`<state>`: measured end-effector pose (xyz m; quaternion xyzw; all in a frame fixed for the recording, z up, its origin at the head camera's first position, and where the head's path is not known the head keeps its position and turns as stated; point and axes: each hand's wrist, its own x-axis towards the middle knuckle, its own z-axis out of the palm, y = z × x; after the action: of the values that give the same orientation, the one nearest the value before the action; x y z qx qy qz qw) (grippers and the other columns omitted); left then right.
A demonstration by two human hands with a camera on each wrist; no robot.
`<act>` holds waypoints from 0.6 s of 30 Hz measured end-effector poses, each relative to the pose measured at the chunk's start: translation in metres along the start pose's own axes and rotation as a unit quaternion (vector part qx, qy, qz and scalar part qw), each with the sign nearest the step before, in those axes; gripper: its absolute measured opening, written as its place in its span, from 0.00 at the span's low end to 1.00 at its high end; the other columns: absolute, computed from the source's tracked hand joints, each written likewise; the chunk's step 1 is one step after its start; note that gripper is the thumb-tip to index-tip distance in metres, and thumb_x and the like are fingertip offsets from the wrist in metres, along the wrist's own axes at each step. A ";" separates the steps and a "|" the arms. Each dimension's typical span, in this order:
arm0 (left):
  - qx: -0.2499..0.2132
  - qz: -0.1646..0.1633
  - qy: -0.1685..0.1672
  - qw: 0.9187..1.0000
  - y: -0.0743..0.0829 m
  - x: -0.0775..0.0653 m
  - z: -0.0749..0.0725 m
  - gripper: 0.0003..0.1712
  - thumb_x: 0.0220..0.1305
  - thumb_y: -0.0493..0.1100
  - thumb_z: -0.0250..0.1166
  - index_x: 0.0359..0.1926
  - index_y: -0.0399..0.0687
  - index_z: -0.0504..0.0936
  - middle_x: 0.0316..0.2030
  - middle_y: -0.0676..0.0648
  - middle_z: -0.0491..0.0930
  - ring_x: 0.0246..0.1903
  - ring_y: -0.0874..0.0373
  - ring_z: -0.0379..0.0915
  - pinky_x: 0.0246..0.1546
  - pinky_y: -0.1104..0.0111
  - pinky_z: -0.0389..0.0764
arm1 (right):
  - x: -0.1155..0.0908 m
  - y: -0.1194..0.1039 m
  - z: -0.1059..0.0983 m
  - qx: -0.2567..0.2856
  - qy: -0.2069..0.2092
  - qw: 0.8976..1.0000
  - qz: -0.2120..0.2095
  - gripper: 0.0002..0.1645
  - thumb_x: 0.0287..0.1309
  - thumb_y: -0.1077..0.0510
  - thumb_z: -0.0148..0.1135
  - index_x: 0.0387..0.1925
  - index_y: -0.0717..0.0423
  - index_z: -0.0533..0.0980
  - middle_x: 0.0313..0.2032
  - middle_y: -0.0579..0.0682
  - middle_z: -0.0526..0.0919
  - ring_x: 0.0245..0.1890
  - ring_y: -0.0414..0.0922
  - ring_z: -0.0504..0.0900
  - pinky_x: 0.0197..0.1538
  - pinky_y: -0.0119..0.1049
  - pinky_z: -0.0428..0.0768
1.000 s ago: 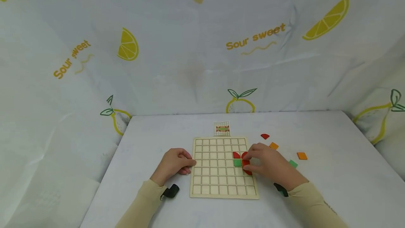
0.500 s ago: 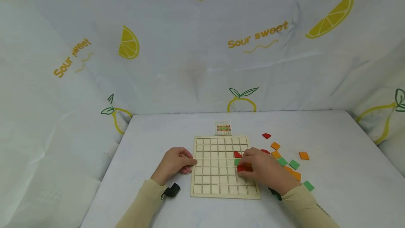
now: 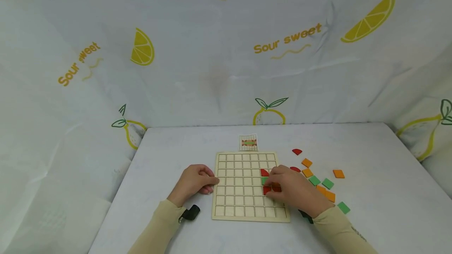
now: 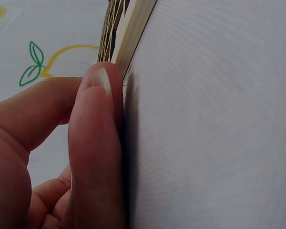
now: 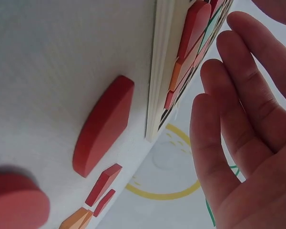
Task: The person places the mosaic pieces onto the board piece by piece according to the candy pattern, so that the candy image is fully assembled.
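A pale wooden grid board (image 3: 234, 201) lies in the middle of the table. My left hand (image 3: 193, 181) grips its left edge between thumb and fingers; the left wrist view shows the thumb (image 4: 97, 143) against the board's side. Over the board's right part, my right hand (image 3: 294, 186) has thumb and index finger at opposite sides of a red tile (image 3: 267, 190) in a cell. Above that tile are a green tile (image 3: 264, 180) and a red quarter-circle tile (image 3: 264, 173). The right hand partly hides other tiles along the board's right side; its other fingers (image 5: 250, 90) extend loosely.
A small pattern card (image 3: 248, 143) lies behind the board. Right of the board are scattered loose tiles: red pieces (image 3: 297, 151), orange squares (image 3: 338, 174) and green squares (image 3: 343, 207). A white printed curtain (image 3: 197, 69) hangs at the table's far edge.
My right hand has moved slightly left and down across the board with a red tile, which now lies in a cell below the green tile. The left hand stays at the board's edge.
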<state>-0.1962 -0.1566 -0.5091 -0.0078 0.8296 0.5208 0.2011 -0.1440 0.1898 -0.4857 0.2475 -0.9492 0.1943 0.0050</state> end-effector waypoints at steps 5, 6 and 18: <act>0.000 0.008 -0.003 1.000 -0.003 0.001 0.000 0.18 0.60 0.47 0.83 0.42 0.43 0.85 0.26 0.47 0.88 0.22 0.60 0.86 0.28 0.69 0.89 | 0.001 0.000 -0.001 -0.003 -0.005 1.000 0.005 0.09 0.56 0.49 0.84 0.37 0.39 0.89 0.37 0.31 0.77 0.39 0.32 0.73 0.40 0.27 0.81; 0.001 0.010 -0.003 1.000 -0.003 0.001 0.000 0.18 0.60 0.47 0.83 0.42 0.43 0.85 0.26 0.47 0.88 0.22 0.60 0.86 0.28 0.69 0.89 | 0.001 0.000 -0.001 -0.002 -0.007 1.000 0.006 0.09 0.57 0.50 0.84 0.37 0.39 0.89 0.37 0.31 0.77 0.39 0.31 0.73 0.39 0.27 0.81; 0.003 0.010 -0.002 1.000 -0.004 0.002 0.001 0.18 0.60 0.47 0.83 0.42 0.43 0.85 0.26 0.47 0.88 0.23 0.60 0.86 0.28 0.69 0.89 | 0.003 -0.002 -0.002 0.005 -0.008 1.000 0.016 0.08 0.58 0.52 0.83 0.36 0.38 0.88 0.38 0.31 0.78 0.41 0.33 0.75 0.42 0.28 0.83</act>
<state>-0.1972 -0.1575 -0.5136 0.0024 0.8311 0.5200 0.1970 -0.1455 0.1875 -0.4827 0.2343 -0.9519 0.1975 -0.0065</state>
